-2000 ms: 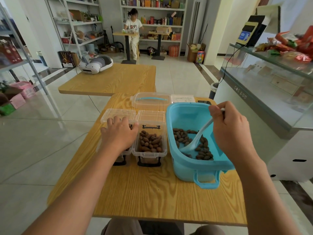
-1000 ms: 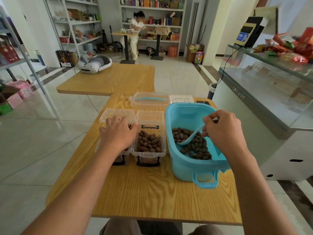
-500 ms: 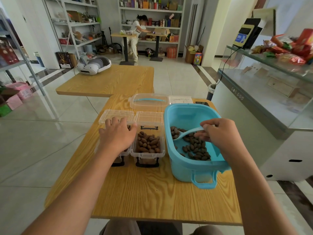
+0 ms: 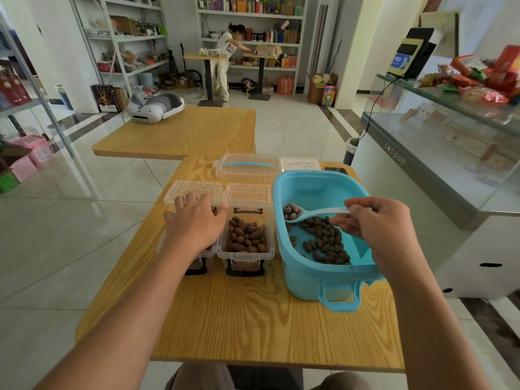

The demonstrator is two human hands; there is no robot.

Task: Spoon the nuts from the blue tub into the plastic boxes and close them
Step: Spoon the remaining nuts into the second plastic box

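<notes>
A blue tub (image 4: 309,271) with brown nuts (image 4: 323,240) on its floor stands at the table's right. My right hand (image 4: 374,223) holds a pale blue spoon (image 4: 315,213) level above the tub's left side, a few nuts in its bowl. Two clear plastic boxes stand left of the tub with lids hinged open. The right box (image 4: 247,237) is well filled with nuts. My left hand (image 4: 195,223) rests flat on top of the left box (image 4: 197,261), hiding most of it.
A clear lid with a blue handle (image 4: 247,166) and a white card (image 4: 300,165) lie behind the boxes. A second wooden table (image 4: 183,133) with a white headset stands beyond. A glass counter (image 4: 439,153) runs along the right. A person sits far back by the shelves.
My right hand scooped nuts from the tub's floor, then lifted the loaded spoon and swung it left toward the boxes. The left hand stayed on the left box.
</notes>
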